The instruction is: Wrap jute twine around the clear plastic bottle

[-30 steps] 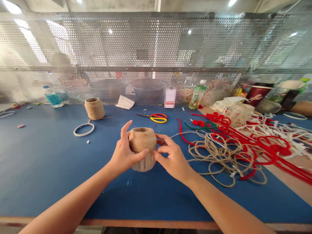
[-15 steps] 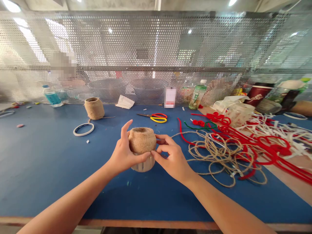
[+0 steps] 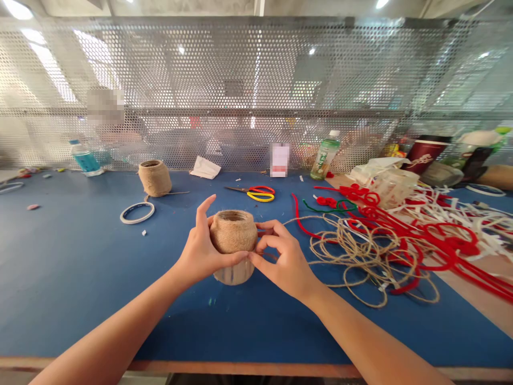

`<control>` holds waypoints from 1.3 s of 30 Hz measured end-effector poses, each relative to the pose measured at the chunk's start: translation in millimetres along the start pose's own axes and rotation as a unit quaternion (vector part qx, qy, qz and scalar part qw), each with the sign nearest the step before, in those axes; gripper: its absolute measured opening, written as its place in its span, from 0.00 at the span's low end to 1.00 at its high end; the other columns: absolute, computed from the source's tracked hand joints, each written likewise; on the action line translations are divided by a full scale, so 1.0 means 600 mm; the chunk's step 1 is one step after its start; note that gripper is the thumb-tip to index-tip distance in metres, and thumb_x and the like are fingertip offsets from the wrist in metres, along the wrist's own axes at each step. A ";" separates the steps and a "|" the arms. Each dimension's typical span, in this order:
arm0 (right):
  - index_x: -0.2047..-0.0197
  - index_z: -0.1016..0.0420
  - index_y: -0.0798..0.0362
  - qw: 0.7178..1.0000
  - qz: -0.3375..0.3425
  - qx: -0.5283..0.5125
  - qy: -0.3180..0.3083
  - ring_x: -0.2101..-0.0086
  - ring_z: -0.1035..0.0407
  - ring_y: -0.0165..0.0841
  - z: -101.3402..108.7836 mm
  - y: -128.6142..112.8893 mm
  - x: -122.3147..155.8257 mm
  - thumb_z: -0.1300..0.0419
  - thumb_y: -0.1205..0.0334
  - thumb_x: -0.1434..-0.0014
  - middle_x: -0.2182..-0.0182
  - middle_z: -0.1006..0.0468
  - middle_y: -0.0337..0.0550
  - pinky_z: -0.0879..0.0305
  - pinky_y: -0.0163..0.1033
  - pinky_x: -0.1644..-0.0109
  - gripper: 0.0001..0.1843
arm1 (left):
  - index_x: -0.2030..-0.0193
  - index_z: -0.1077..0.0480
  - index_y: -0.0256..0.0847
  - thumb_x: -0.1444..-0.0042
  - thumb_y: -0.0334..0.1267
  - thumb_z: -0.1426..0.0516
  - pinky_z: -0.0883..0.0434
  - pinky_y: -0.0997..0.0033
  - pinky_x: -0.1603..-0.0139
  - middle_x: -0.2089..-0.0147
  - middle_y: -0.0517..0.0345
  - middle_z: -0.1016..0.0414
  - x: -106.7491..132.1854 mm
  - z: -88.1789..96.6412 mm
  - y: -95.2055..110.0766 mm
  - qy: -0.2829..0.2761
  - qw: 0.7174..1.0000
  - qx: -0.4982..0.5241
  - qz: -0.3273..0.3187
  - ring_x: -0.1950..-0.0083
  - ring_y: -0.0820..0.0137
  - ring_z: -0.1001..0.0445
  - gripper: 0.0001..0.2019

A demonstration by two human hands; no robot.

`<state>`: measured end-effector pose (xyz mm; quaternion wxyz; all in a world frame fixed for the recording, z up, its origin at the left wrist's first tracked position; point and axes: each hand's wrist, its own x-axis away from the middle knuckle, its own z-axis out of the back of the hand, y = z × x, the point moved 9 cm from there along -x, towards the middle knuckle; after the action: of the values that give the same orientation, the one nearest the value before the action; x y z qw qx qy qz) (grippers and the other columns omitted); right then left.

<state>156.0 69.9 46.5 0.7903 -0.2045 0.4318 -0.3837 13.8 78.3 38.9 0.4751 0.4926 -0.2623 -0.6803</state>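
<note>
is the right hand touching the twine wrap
Touching: the head view shows the right hand with its fingertips pressed against the right side of the twine wrap.

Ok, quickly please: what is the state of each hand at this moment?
Left hand: closed, holding the twine-wound roll.
Right hand: closed, holding the same roll.

Your blue-topped workbench point(image 3: 68, 267) holds: upper left, a jute twine spool point(image 3: 155, 178) and white tape roll point(image 3: 137, 221); upper centre, red-and-yellow-handled scissors point(image 3: 260, 197); right, loose jute twine point(image 3: 374, 262) and red chenille stems point(image 3: 449, 260).
</note>
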 end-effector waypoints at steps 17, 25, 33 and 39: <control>0.79 0.33 0.55 0.999 0.036 0.013 -0.014 0.58 0.32 0.35 -0.002 -0.014 -0.001 0.42 0.71 0.50 0.60 0.33 0.47 0.31 0.42 0.56 0.08 | 0.38 0.61 0.46 0.64 0.41 0.34 0.30 0.57 0.55 0.56 0.52 0.30 -0.003 0.000 -0.015 -0.011 1.000 0.000 -0.001 0.57 0.61 0.27 0.49; 0.79 0.32 0.55 0.999 0.047 0.019 0.000 0.59 0.32 0.35 -0.002 -0.011 0.002 0.43 0.71 0.51 0.60 0.33 0.47 0.30 0.41 0.59 0.07 | 0.38 0.61 0.44 0.63 0.40 0.35 0.31 0.55 0.53 0.57 0.52 0.31 -0.002 -0.004 -0.011 -0.019 1.000 -0.004 -0.011 0.56 0.61 0.28 0.49; 0.80 0.32 0.55 0.998 0.057 0.034 0.013 0.59 0.31 0.35 0.001 -0.018 0.002 0.43 0.71 0.51 0.61 0.33 0.47 0.31 0.41 0.58 0.08 | 0.38 0.62 0.45 0.63 0.38 0.36 0.33 0.55 0.51 0.55 0.51 0.32 -0.001 -0.005 -0.009 -0.024 1.000 -0.010 -0.010 0.55 0.61 0.29 0.49; 0.81 0.34 0.55 0.998 0.048 0.022 0.018 0.62 0.31 0.33 0.001 -0.015 0.004 0.42 0.70 0.51 0.61 0.33 0.47 0.31 0.41 0.59 0.09 | 0.37 0.64 0.46 0.66 0.42 0.33 0.33 0.53 0.49 0.53 0.51 0.32 0.000 -0.004 -0.006 -0.021 1.000 0.008 -0.011 0.53 0.60 0.29 0.54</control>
<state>153.6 62.7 51.4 0.8043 -0.1589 0.4468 -0.3580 14.8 80.3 35.0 0.4581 0.4851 -0.2726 -0.6932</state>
